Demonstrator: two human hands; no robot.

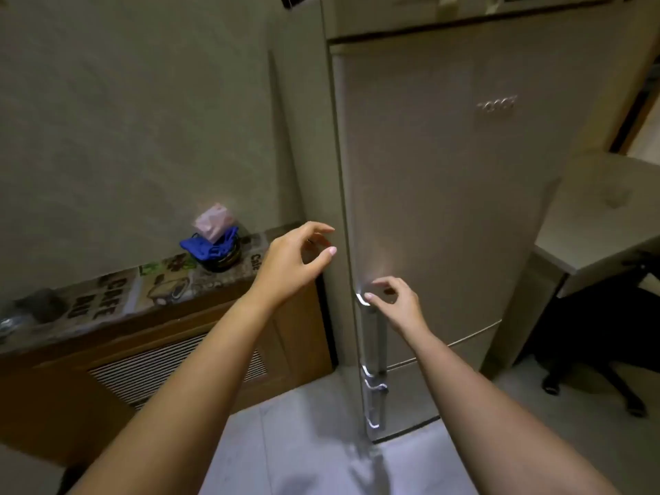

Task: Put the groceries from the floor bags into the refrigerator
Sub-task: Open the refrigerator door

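A tall beige refrigerator (pixel 446 194) stands straight ahead with both doors closed. A vertical silver handle (pixel 371 334) runs down the left edge of its upper door, with a second handle (pixel 373 398) below it on the lower door. My right hand (pixel 393 303) hovers at the top of the upper handle, fingers curled and apart, holding nothing. My left hand (pixel 296 262) is raised beside the fridge's left edge, fingers spread and empty. No grocery bags are in view.
A low wooden cabinet (pixel 171 366) with a patterned top stands against the left wall, carrying a blue bag (pixel 210 246) and a pink packet (pixel 212 219). A pale counter (pixel 600 223) is at the right, with a black chair base (pixel 593 373) under it. The floor is light tile.
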